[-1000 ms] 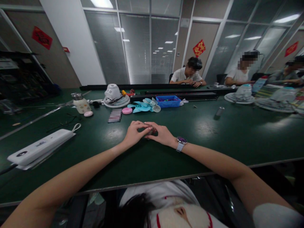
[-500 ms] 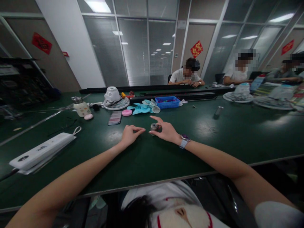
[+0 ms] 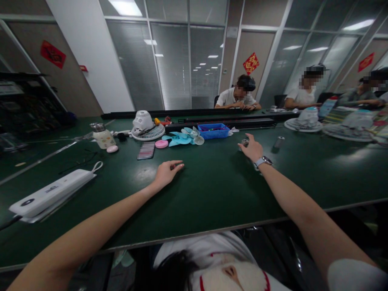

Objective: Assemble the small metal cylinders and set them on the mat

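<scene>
Green surface (image 3: 206,198), glass partition (image 3: 174,68) behind — right hand (image 3: 254,149) has fingers closed round small metal cylinder (image 3: 245,142), right of blue tray (image 3: 214,133); left hand (image 3: 165,172) half-curled — can't tell if pinching.

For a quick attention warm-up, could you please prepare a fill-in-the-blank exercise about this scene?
1. The fingers at the small metal part belong to the person's ____ hand.
2. The tray beside the fan blades is coloured ____.
3. The long white device lies on the person's ____ side.

Missing words: right; blue; left.
</scene>
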Motion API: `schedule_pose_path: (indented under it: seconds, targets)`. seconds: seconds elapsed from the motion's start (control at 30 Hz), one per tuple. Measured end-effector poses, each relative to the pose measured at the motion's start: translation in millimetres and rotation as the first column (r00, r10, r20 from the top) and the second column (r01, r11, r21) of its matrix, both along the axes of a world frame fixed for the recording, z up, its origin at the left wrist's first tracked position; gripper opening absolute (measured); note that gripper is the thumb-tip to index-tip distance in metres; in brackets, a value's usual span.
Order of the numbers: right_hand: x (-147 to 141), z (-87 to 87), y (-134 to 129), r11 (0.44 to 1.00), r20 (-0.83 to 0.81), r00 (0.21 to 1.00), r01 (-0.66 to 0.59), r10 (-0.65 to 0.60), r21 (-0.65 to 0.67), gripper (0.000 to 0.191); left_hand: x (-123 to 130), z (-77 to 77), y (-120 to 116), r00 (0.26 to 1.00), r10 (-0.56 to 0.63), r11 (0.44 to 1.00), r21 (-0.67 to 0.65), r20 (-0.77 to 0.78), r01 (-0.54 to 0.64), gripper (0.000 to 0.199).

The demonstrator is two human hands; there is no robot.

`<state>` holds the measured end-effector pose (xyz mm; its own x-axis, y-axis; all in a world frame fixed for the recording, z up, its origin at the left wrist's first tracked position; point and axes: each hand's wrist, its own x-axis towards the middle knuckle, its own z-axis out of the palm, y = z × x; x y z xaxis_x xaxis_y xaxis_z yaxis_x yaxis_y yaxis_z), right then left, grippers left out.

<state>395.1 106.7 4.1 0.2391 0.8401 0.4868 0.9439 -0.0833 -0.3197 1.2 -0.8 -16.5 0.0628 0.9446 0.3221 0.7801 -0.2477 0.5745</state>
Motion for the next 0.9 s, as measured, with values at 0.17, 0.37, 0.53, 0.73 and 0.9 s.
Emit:
schedule_pose_path:
  seconds: [0.17,0.37,0.53,0.73,0.9]
  targets:
    - [2,-5.2,1,0.999,0.027,0.999,0.019,-0.018,-0.034,0.067,-1,2.5,4,0.985,0.055,0.998,0.002,0.164,-0.056,0.041]
    - [-59,7.5,-27,0.946,0.199,0.961,-0.234,0.191,0.225,0.061,-3,-1.4,9,0.966,0.081,0.997,-0.014,0.246,-0.08,0.032]
    - [-145,0.1,-82,0.528,0.214,0.501,-0.844,0.839,-0.093,0.046,-3,-3.8,10,0.948,0.117,0.992,0.008,0.295,-0.125,0.021]
    - [-188,-15.9,-103,0.291,0.12,0.268,-0.924,0.956,-0.249,0.042,0,-3.2,8,0.944,0.119,0.99,0.033,0.308,-0.136,0.02]
    - [-189,-16.5,-99,0.285,0.078,0.276,-0.947,0.958,-0.149,0.033,-1,-4.2,9,0.949,0.102,0.993,0.025,0.297,-0.115,0.02]
